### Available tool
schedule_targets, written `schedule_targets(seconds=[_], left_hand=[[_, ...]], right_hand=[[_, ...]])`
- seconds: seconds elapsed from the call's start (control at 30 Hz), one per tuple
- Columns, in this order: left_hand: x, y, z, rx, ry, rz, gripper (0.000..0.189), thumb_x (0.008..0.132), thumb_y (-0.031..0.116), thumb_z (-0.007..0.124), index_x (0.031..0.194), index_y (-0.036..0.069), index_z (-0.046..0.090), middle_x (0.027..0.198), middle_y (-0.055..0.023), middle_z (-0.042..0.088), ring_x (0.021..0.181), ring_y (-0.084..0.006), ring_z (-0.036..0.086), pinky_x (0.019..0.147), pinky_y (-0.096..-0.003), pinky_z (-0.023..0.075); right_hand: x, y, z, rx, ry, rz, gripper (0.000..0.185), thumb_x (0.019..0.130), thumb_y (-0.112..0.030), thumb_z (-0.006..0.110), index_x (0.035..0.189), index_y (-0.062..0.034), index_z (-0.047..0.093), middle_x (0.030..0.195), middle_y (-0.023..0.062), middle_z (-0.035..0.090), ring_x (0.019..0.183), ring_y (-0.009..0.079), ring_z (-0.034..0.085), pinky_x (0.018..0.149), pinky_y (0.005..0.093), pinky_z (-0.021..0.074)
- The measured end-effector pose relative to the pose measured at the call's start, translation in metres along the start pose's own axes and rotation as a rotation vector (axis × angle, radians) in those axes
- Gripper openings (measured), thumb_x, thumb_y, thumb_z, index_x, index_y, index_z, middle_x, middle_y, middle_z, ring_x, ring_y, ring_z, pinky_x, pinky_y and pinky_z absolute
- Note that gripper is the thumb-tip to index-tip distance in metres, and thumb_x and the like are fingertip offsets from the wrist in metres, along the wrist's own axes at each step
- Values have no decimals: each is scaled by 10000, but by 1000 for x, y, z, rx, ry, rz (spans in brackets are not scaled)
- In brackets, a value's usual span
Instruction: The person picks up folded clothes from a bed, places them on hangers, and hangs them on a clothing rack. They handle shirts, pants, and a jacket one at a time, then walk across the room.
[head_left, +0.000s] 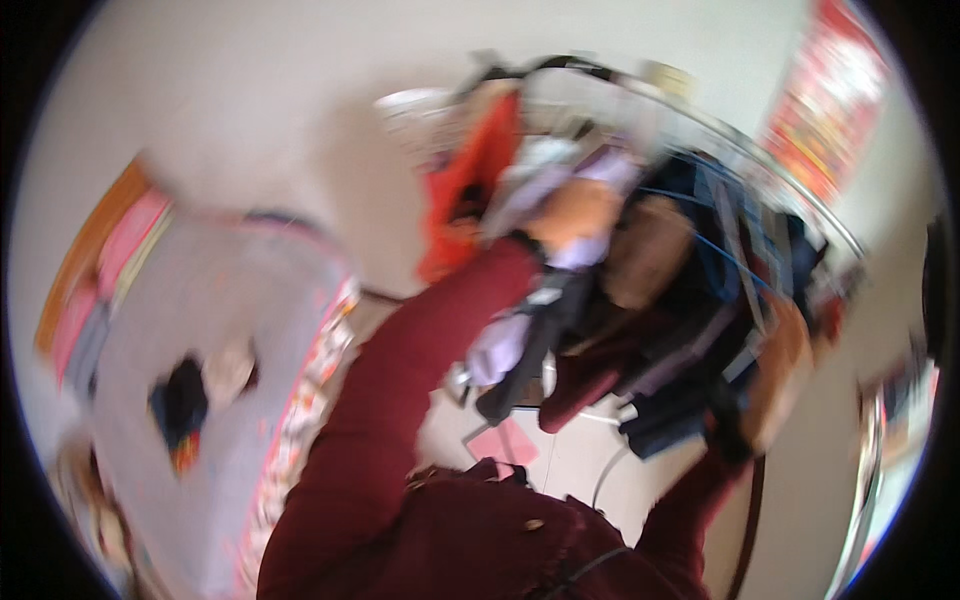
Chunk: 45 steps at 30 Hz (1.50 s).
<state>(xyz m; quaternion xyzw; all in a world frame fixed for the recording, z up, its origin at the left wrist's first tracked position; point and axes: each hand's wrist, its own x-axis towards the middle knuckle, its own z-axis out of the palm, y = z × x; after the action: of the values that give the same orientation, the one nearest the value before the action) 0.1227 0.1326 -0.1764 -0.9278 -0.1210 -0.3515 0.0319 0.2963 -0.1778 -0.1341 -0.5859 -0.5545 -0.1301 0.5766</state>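
A clothes rack with a metal rail (720, 131) stands before me, hung with garments. My left hand (574, 216) reaches among them, against a lavender garment (506, 349). Just left of it hangs an orange-red garment (469, 195). To the right, my right hand (780, 367) is raised beside blue clothes hangers (724, 255), at the edge of dark clothes (667, 420). Between my hands are a brown piece of cloth (649, 255) and a maroon garment (581, 390). Motion blur hides the fingers of both hands, so their grip is unclear.
At the left is a bed (217, 300) with a pale cover and floral edging. A small dark item (180, 397) and a beige one (229, 371) lie on it. A pink object (502, 446) is on the tiled floor below the rack. A red poster (829, 105) hangs on the wall.
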Motion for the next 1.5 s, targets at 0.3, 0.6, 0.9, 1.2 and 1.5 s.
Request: schedule_targets(seconds=[0.3,0.6,0.9,1.2,1.5], left_hand=[[-48,68,-48,-859,258,-336,325,818,134,602,1102,-22,581,881,-185,673,826,-298,668,735,-370,503],[-329,20,-95,-1213,526,-1010,220,912,176,616,1069,22,626,984,-34,648,919,-107,625,754,-266,518],[-739,-8,-130,-549,1207,-2057,366,812,267,622,1122,73,603,924,-26,632,843,-143,610,722,-325,489],[-993,-123,-157,83,1048,-2435,438,779,301,722,1132,60,627,1006,-91,657,885,-201,625,749,-346,502],[-1085,-214,-153,400,597,-2488,620,664,355,783,1176,54,607,1106,-212,615,1068,-341,567,930,-399,454]], right_hand=[[-34,-21,-38,286,459,-16,257,988,-298,391,895,-65,447,720,9,336,542,93,335,498,241,290],[-41,-52,74,734,89,10,210,920,-155,427,720,-95,412,517,-25,250,406,75,230,420,256,222],[-99,-129,273,651,-609,211,208,962,-213,429,834,-57,475,670,18,379,652,103,378,634,282,333],[-161,-239,484,460,-822,353,189,938,-178,452,797,-55,474,608,3,358,534,96,319,516,252,278],[-191,-297,560,289,-856,461,203,891,-152,570,750,-71,448,622,12,411,567,135,394,548,291,332]])
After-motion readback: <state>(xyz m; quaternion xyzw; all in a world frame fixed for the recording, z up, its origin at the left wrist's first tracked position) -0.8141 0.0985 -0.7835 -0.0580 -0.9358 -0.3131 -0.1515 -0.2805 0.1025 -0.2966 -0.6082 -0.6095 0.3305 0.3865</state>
